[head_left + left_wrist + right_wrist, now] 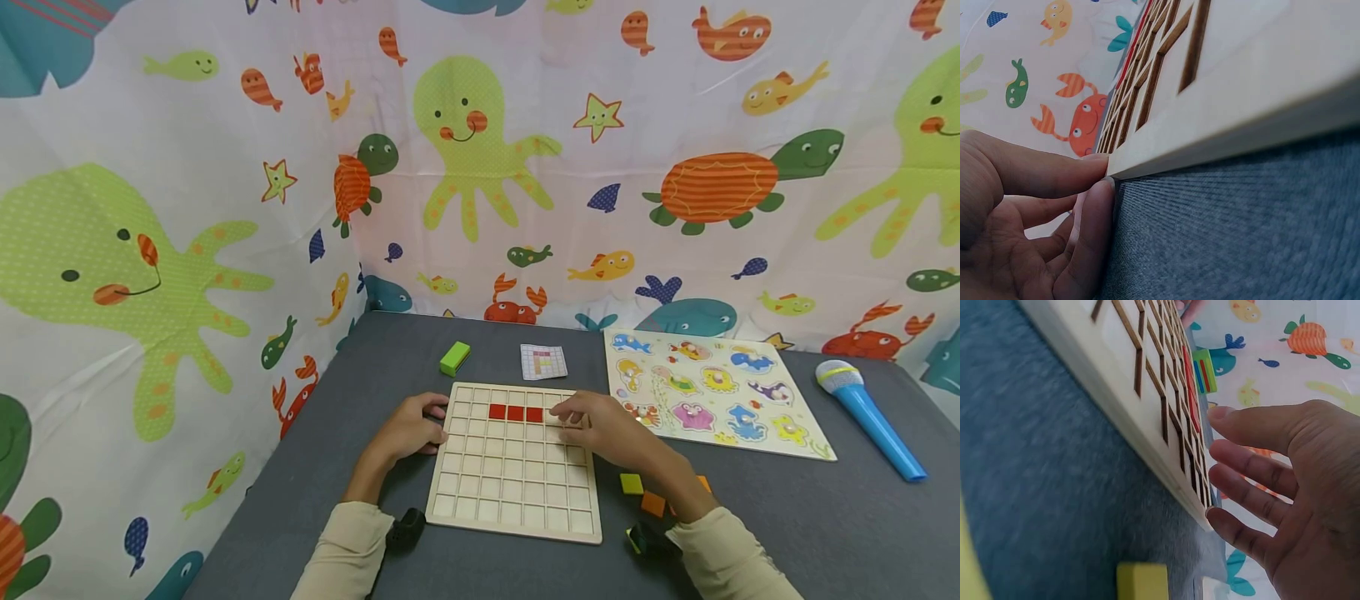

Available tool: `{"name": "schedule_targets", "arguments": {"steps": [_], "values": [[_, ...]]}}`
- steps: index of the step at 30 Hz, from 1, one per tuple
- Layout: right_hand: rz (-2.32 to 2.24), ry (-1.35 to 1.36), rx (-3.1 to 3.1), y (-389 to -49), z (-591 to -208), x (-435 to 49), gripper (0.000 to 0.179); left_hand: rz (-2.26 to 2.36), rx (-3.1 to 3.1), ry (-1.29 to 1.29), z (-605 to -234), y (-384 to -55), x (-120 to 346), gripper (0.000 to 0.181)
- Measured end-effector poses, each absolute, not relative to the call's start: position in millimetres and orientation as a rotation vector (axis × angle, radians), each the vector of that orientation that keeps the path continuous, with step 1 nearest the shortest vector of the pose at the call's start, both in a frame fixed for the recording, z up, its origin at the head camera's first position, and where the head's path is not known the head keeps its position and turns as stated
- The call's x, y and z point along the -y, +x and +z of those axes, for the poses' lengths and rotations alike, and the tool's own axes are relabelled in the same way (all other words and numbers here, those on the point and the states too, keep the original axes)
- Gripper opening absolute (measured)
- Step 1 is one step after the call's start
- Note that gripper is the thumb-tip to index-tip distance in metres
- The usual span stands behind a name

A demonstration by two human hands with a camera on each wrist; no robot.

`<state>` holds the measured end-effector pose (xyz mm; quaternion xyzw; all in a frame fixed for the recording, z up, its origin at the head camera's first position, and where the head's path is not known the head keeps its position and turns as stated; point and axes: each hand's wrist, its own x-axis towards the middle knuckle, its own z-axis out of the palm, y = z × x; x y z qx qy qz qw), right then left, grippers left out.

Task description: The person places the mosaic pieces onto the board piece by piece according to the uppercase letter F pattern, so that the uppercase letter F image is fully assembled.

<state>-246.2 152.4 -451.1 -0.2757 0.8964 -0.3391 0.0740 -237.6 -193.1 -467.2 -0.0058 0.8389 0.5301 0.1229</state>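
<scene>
A pale wooden grid board (517,469) lies on the dark grey table, with three red tiles (515,413) side by side in cells near its far edge. My left hand (408,427) holds the board's left edge; the left wrist view shows the thumb (1066,175) and a fingertip meeting at that edge. Over the far right part of the board is my right hand (600,425), its fingers slightly bent and apart. Nothing shows between the thumb (1260,425) and fingers in the right wrist view. Whether those fingertips touch the board I cannot tell.
Beside the right forearm lie a yellow block (632,484) and orange blocks (653,504), partly hidden. Behind the board are a green block (455,358) and a grid pattern card (543,362). A sea-animal puzzle board (813,450) and a blue microphone (873,421) lie right.
</scene>
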Motion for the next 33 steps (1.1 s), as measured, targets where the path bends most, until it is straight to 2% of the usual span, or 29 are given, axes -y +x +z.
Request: {"name": "schedule_targets", "arguments": {"steps": [33], "values": [[-0.861, -0.717, -2.766, -207, -455, -216, 0.038, 1.538, -2.448, -0.027, -467, -236, 192, 0.063]]}}
